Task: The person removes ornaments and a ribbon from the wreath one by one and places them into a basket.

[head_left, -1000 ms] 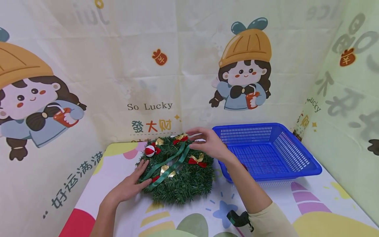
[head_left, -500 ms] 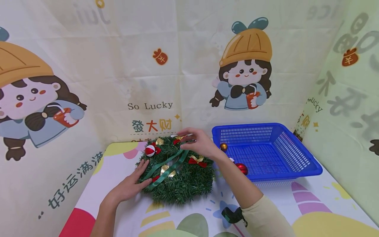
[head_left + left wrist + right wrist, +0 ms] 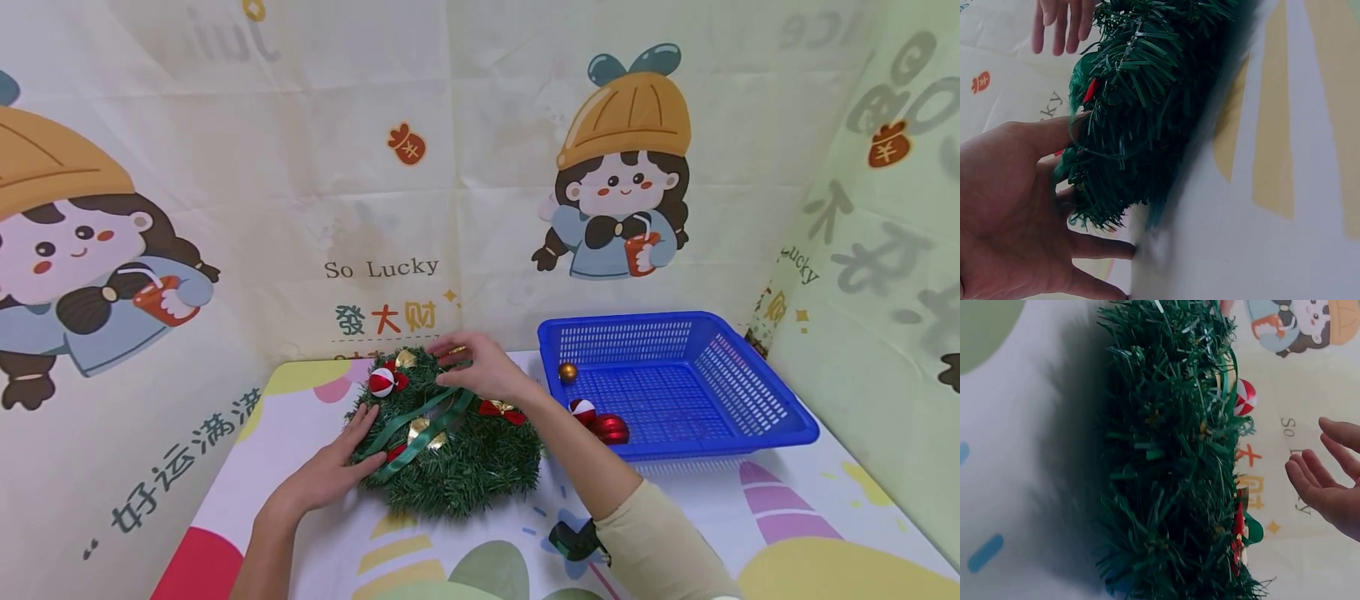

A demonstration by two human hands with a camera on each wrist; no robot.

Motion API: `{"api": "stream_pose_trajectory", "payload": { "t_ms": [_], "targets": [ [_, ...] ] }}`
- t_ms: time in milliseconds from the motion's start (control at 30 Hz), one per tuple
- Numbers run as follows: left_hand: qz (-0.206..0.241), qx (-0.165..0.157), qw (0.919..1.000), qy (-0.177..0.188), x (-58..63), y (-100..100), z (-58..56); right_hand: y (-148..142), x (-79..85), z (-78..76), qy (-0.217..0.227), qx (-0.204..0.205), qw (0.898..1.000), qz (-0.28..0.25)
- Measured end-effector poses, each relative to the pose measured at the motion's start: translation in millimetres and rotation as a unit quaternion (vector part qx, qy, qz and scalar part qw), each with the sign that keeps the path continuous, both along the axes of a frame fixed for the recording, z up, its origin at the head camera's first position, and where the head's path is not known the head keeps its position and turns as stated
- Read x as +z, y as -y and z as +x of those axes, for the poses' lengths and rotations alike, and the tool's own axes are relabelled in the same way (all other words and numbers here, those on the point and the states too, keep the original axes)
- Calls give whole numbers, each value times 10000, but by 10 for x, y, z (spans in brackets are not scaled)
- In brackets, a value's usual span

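A green wreath (image 3: 457,483) lies on the table, dressed with gold and red bows (image 3: 501,411) and a red-and-white ball (image 3: 381,382). Green ribbon (image 3: 403,458) crosses its middle. My left hand (image 3: 326,475) rests on the wreath's left side, fingers spread; in the left wrist view that hand (image 3: 1016,200) has its thumb against the needles. Over the back of the wreath hovers my right hand (image 3: 483,368), hiding a bow there. The right wrist view shows this hand (image 3: 1335,481) with loosely bent fingers, nothing between them, apart from the greenery.
A blue plastic basket (image 3: 783,417) stands to the right of the wreath. Inside along its left side are a small gold ball (image 3: 567,372), a red-and-white ball (image 3: 582,410) and shiny red balls (image 3: 611,430). A printed cloth (image 3: 495,225) hangs behind the table.
My right hand has moved left across the back of the wreath, uncovering the balls in the basket. The left hand and the wreath have stayed in place.
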State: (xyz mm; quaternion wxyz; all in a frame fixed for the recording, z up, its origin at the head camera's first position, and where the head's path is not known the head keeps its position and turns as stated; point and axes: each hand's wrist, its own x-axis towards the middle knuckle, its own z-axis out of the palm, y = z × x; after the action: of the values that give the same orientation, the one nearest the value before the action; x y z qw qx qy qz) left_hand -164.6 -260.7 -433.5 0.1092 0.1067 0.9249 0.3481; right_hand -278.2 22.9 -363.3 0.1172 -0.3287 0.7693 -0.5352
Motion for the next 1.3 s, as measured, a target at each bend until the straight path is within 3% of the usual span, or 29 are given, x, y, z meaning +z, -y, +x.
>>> {"api": "stream_pose_trajectory", "payload": {
  "t_ms": [667,1300],
  "targets": [
    [-55,47,10000,-12,20,-6,6,415,36,21,-111,230,9979,594],
    [-28,70,10000,-31,4,2,25,726,-37,-112,-309,-10,9936,1089]
  ]
}}
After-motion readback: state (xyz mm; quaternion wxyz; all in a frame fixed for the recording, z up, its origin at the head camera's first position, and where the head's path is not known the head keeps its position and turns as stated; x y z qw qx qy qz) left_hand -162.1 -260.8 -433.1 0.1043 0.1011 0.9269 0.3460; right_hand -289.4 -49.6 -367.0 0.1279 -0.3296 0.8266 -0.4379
